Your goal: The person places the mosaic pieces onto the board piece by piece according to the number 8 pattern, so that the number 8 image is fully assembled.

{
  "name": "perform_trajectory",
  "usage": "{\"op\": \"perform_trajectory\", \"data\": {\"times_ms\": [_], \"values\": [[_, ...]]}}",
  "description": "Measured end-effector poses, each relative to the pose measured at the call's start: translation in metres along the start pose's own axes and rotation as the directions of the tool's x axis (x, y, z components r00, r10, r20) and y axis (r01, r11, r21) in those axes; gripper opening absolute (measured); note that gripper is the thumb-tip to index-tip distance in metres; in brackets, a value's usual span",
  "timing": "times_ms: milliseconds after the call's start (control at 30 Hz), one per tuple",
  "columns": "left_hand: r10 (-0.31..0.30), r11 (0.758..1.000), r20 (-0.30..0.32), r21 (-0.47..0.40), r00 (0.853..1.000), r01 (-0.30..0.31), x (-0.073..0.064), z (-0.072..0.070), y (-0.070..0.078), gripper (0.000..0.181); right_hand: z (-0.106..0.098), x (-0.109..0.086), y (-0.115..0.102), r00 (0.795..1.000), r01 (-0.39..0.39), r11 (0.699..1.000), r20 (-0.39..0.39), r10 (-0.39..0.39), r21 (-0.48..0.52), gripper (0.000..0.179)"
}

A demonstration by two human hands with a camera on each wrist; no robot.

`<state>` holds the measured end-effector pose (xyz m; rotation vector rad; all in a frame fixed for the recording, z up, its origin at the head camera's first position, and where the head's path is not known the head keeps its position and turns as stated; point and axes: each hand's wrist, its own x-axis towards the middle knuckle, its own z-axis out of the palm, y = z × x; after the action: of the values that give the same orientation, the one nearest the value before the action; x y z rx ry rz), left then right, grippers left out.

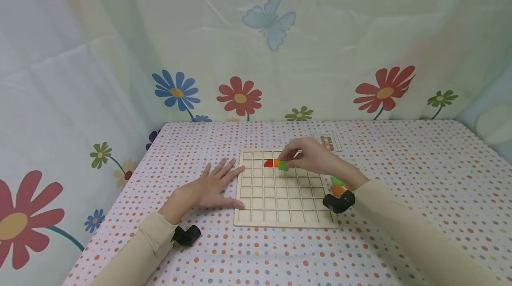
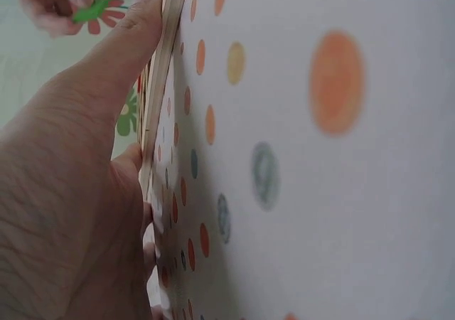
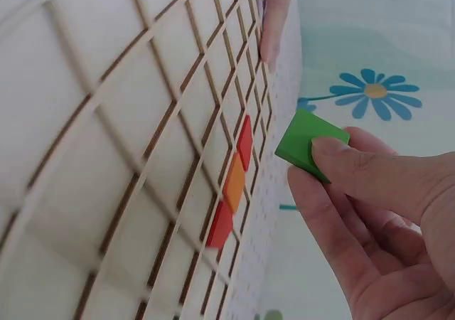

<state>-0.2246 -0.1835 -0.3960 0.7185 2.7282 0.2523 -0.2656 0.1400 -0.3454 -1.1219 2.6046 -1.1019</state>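
A wooden grid board (image 1: 276,218) lies on the dotted tablecloth. Between thumb and fingers, my right hand (image 1: 310,156) pinches a green square block (image 3: 306,136), held above the board's far rows. Three pieces sit in neighbouring cells in the right wrist view: a red one (image 3: 245,144) with a curved side, an orange one (image 3: 234,181) and another red one (image 3: 221,224). My left hand (image 1: 210,188) is spread at the board's left side, its thumb and index fingertips at the edge. In the left wrist view the thumb (image 2: 124,50) lies along the wooden edge.
Beyond the board's far right corner lies a printed pattern card (image 1: 330,142). Loose pieces, a green one (image 1: 337,181) and an orange one (image 1: 338,190), lie right of the board, partly hidden by the right wrist camera (image 1: 339,202). A flowered curtain (image 1: 320,54) stands behind the table.
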Motion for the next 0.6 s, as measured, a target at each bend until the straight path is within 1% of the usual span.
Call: {"op": "perform_trajectory", "data": {"times_ms": [133, 267, 400, 467, 600], "values": [[-0.001, 1.000, -0.001, -0.001, 1.000, 0.001, 0.001, -0.001, 0.000, 0.105, 0.012, 0.024, -0.003, 1.000, 0.000, 1.000, -0.003, 0.000, 0.027, 0.011], [-0.007, 1.000, -0.003, -0.006, 1.000, 0.007, 0.001, 0.000, 0.000, 0.106, 0.024, 0.039, -0.004, 1.000, 0.003, 1.000, 0.030, -0.004, 0.018, 0.011], [-0.013, 1.000, -0.002, -0.013, 1.000, 0.013, -0.001, 0.000, 0.001, 0.108, 0.034, 0.042, -0.003, 0.997, -0.031, 0.999, 0.075, 0.033, -0.028, 0.010], [-0.013, 1.000, -0.002, -0.016, 1.000, 0.013, -0.002, 0.000, 0.002, 0.107, 0.037, 0.040, -0.003, 0.996, -0.043, 0.998, 0.072, 0.047, -0.051, 0.010], [-0.011, 1.000, -0.001, -0.013, 1.000, 0.011, -0.002, -0.001, 0.002, 0.106, 0.038, 0.038, -0.004, 0.998, -0.041, 0.996, 0.054, 0.045, -0.078, 0.011]]}}
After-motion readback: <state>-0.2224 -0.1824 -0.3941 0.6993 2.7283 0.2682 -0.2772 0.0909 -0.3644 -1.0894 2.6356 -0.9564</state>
